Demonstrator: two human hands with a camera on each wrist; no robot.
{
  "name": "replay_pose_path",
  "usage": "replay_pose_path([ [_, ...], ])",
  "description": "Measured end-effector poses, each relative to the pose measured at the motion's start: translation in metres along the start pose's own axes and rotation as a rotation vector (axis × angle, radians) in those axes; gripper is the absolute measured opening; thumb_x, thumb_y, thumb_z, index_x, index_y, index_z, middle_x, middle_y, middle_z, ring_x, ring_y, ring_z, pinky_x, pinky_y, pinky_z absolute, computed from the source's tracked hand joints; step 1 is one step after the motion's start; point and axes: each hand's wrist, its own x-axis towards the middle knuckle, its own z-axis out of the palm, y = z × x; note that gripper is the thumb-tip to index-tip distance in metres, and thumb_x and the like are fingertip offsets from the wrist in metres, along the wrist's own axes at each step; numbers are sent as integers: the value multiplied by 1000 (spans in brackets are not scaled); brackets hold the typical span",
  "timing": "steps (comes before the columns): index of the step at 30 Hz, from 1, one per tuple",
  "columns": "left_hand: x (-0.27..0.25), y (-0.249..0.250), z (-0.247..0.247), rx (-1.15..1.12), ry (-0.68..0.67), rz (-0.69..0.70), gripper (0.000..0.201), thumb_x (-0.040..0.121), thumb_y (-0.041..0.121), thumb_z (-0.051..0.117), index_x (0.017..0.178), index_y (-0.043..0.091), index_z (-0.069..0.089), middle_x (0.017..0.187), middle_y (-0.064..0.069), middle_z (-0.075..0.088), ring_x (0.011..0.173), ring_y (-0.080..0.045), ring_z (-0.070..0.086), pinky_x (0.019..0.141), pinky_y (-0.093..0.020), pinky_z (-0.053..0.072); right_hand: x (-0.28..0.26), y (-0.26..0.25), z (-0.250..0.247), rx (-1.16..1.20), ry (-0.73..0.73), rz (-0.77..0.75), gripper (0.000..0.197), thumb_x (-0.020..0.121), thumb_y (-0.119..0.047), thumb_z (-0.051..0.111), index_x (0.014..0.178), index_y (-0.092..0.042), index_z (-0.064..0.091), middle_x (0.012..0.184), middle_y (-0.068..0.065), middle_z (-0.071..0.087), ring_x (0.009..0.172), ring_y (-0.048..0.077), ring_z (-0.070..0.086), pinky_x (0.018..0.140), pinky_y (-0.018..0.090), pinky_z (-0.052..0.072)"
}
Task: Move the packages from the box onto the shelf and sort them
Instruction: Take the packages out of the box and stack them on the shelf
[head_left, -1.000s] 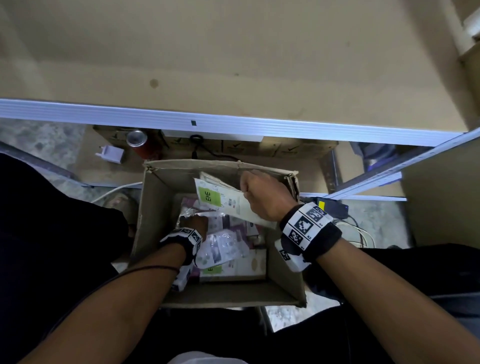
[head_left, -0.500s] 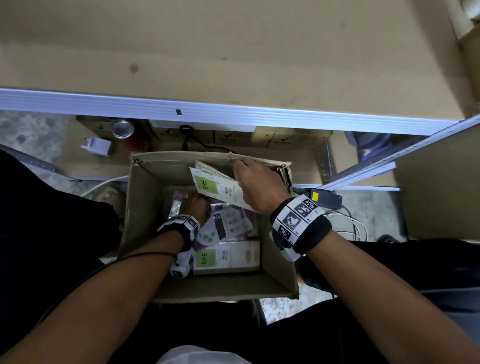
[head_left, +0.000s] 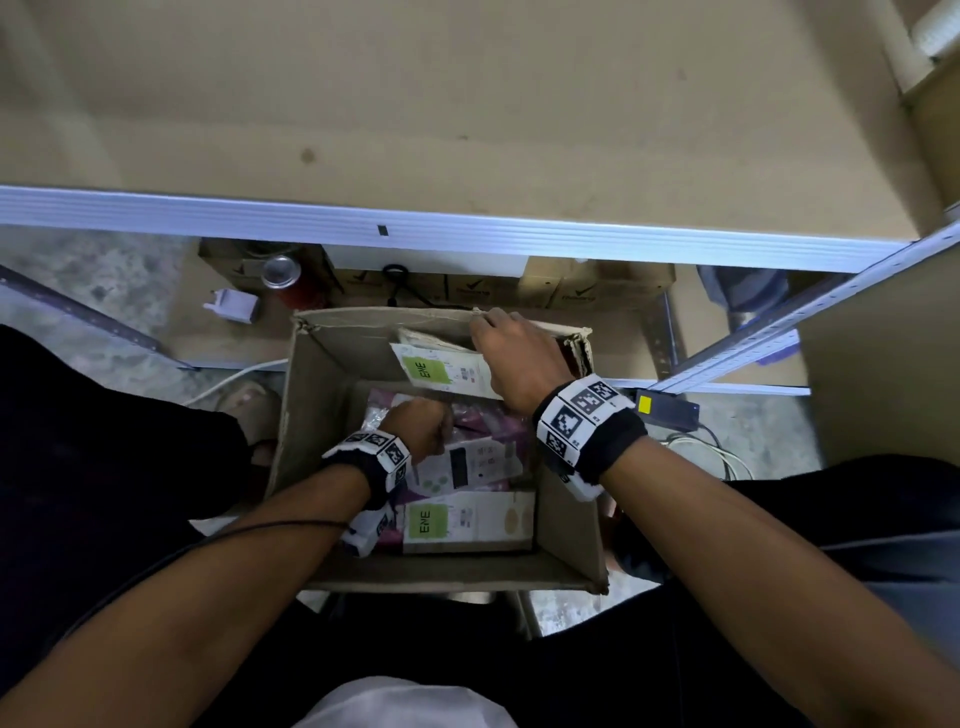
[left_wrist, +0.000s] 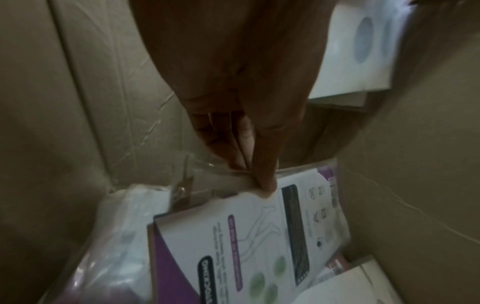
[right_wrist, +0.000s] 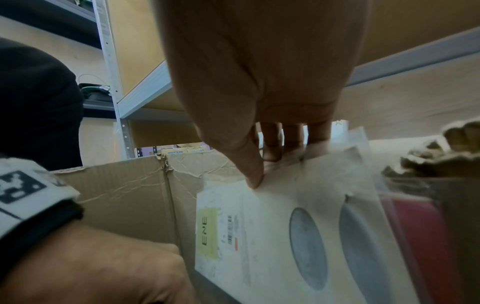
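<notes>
Inside box (head_left: 322, 415), left hand (head_left: 418, 426) perhaps newly pinching purple package (left_wrist: 233, 236).

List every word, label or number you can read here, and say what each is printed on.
"ENE": green label on the white package held by the right hand.
"ENE": green label on the white package lying in the box.
Purple-and-white package: print too blurred to read.
Barcodes, wristband markers: unreadable.
</notes>
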Motion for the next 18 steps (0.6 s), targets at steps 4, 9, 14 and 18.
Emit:
replay_pose_path([
  [4, -16, 14, -7, 72, 26, 37, 16, 74, 6, 76, 81, 20, 71, 97, -6, 75, 94, -26, 69, 83, -36, 56, -1, -7, -3, -20, 24, -6, 44, 83, 4, 59, 124, -10, 53, 120, 11, 59, 110, 30, 56, 89, 41, 47],
  [9, -33, 15, -11, 27, 64, 66, 29, 77, 0, 71, 100, 18, 72, 93, -6, 77, 93, -23, 72, 80, -32, 56, -7, -15, -3, -34, 41, -1, 41, 84, 4, 57, 123, -8, 53, 124, 13, 59, 114, 32, 57, 92, 42, 47],
  [14, -56, 22, -32, 93, 114, 120, 20, 78, 0, 67, 83, 18, 75, 87, 0, 76, 83, -17, 70, 79, -34, 58, -13, -25, -5, -50, 25, -12, 38, 82, 2, 61, 117, -11, 54, 127, 11, 56, 115, 31, 56, 92, 42, 47],
  [18, -72, 26, -58, 65, 164, 173, 24, 76, -1, 62, 82, 18, 77, 84, 0, 76, 83, -18, 71, 79, -29, 56, -18, -31, -13, -72, 16, -19, 33, 83, 2, 58, 113, -13, 54, 121, 12, 59, 108, 33, 59, 84, 41, 46],
])
